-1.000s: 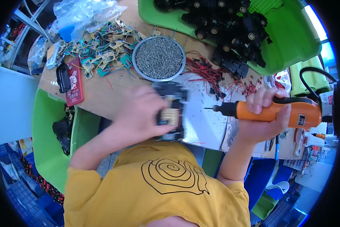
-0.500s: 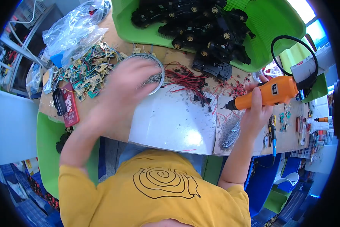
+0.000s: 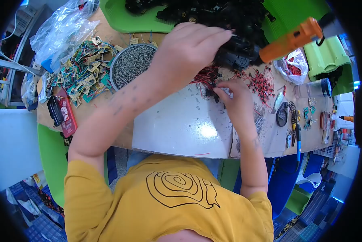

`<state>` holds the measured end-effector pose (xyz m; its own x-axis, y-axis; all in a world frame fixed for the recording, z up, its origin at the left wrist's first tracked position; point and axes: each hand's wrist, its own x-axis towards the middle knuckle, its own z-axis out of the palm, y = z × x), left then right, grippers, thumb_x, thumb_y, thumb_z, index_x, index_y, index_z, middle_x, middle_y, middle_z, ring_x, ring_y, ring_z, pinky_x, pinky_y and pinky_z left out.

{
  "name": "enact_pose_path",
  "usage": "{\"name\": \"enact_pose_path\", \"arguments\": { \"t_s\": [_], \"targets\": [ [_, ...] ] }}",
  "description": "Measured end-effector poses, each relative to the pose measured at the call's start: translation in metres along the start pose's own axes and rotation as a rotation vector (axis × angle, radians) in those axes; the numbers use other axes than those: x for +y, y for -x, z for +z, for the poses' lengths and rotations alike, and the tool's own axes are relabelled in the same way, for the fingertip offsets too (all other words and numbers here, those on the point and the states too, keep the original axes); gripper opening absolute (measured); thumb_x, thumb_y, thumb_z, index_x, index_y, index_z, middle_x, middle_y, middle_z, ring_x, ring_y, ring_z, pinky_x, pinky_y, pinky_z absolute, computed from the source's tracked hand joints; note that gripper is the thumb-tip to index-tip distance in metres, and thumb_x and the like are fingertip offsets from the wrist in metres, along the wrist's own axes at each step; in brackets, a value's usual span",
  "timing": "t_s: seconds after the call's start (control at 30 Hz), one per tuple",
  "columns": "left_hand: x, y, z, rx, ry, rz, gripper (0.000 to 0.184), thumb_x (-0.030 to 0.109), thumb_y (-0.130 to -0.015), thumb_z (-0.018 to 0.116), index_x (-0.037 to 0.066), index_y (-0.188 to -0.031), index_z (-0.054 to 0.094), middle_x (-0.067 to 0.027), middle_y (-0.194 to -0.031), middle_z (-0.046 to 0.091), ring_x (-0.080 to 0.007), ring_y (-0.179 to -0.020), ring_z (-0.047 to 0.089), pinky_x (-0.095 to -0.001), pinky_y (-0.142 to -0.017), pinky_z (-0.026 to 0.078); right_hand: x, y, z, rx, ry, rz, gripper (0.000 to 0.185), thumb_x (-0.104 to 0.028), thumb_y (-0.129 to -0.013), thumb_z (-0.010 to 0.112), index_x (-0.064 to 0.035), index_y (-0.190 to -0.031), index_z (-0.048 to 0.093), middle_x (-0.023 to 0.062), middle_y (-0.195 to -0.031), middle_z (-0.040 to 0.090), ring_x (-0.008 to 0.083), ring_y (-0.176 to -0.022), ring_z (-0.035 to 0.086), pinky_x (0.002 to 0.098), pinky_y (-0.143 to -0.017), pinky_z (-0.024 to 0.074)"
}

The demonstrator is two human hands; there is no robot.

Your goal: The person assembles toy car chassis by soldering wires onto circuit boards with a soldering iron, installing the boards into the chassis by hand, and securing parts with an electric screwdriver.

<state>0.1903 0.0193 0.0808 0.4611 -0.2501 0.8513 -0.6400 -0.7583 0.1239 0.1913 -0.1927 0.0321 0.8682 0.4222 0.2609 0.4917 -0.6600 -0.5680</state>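
Note:
My left hand (image 3: pixel 189 50) is raised above the round dish of small metal screws (image 3: pixel 132 62) and the red wires, its fingers pinched together. A tiny pale thing shows at its fingertips, too small to name. My right hand (image 3: pixel 236 97) reaches to the bundle of red wires (image 3: pixel 207 76), thumb and finger closed at a black plug (image 3: pixel 218 95) on the wire ends. Behind the hands lies a black toy car (image 3: pixel 239 54), partly hidden. An orange electric screwdriver (image 3: pixel 292 40) hangs tilted at the upper right, out of both hands.
A green bin (image 3: pixel 120 20) of black toy cars stands at the back. Circuit boards with wires (image 3: pixel 88 70) are heaped at left, beside a red packet (image 3: pixel 67 113). A white sheet (image 3: pixel 177 125) covers the front. Small red parts (image 3: pixel 261 86) and a blue-handled soldering iron (image 3: pixel 298 141) lie right.
My right hand has let go of the orange screwdriver, which now hangs higher, and has moved left to the red wires. My left hand has left the screw dish, moving right.

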Motion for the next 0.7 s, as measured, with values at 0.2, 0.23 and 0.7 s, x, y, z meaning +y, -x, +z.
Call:
{"name": "enact_pose_path", "arguments": {
  "t_s": [0.2, 0.23, 0.7],
  "targets": [
    [0.054, 0.04, -0.066, 0.016, 0.21, -0.508, 0.03, -0.001, -0.072, 0.071, 0.003, -0.102, 0.066, -0.0108, -0.093, 0.068, -0.026, -0.086, 0.065, -0.0324, -0.076, 0.051, -0.002, -0.005, 0.014, -0.055, 0.112, 0.003, 0.01, -0.011, -0.078, 0.071, -0.0035, -0.083, 0.069, 0.0142, -0.085, 0.064, 0.0342, -0.085, 0.061, 0.0408, -0.076, 0.048],
    [0.059, 0.046, -0.073, 0.014, 0.21, -0.51, 0.03, -0.001, -0.072, 0.071, 0.003, -0.102, 0.066, -0.0108, -0.093, 0.068, -0.026, -0.086, 0.065, -0.0324, -0.076, 0.051, -0.001, -0.003, 0.011, -0.056, 0.11, 0.005, 0.01, -0.011, -0.078, 0.071, -0.0035, -0.083, 0.069, 0.0142, -0.085, 0.064, 0.0342, -0.085, 0.061, 0.0408, -0.076, 0.048],
    [0.097, 0.117, -0.06, 0.102, 0.907, -1.223, 0.056, -0.002, -0.09, 0.056, 0.003, -0.14, 0.032, -0.0092, -0.127, 0.054, -0.0166, -0.117, 0.052, -0.0322, -0.101, 0.04, -0.019, 0.055, -0.004, -0.08, -0.422, 0.367, 0.013, -0.004, -0.092, 0.058, 0.0003, -0.101, 0.066, 0.0079, -0.08, 0.063, 0.0126, -0.067, 0.057, 0.0256, -0.063, 0.0461]
  ]
}}
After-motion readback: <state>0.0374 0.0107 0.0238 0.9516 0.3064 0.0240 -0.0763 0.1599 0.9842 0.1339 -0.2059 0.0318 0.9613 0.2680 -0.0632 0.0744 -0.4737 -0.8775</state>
